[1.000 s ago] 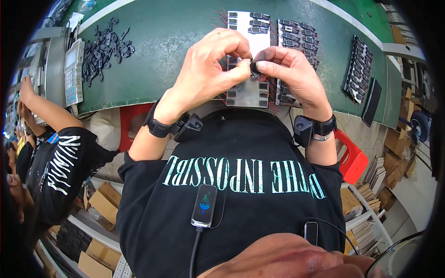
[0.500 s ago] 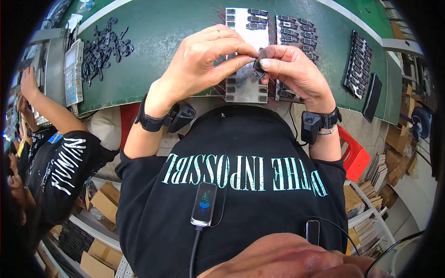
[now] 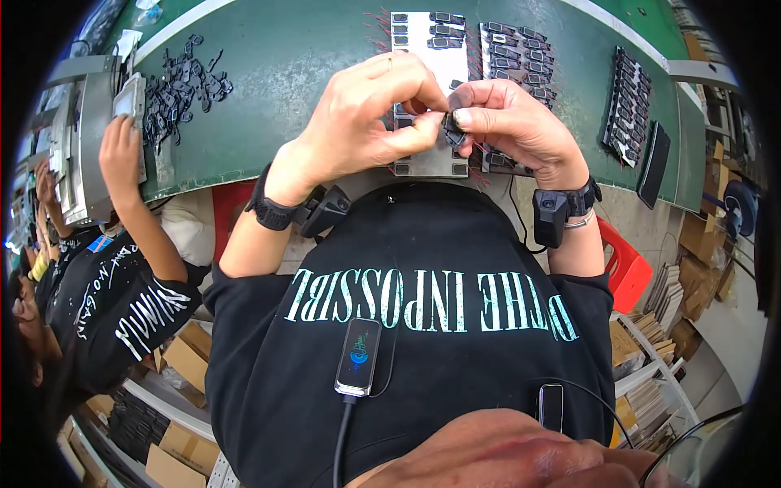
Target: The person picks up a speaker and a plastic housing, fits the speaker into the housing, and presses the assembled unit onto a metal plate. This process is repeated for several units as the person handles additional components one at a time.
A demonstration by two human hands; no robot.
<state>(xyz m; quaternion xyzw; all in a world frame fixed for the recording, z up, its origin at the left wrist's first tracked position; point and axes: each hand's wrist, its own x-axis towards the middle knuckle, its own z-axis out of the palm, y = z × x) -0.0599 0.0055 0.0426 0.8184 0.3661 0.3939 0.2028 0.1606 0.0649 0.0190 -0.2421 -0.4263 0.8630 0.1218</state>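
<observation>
My left hand and my right hand meet above the near edge of a green table. Between their fingertips they pinch one small black part. Right under the hands lies a grey metal tray with rows of the same black parts in its slots. A second tray of black parts sits just to its right, partly hidden by my right hand.
A heap of loose black parts lies at the table's left. Another person's hand reaches to a grey machine there. A black rack of parts and a dark flat bar lie at the right. A red stool and cardboard boxes stand below.
My hands have drawn slightly nearer to me over the tray, still pinching the small part. The person at the left has lifted a hand up to the machine.
</observation>
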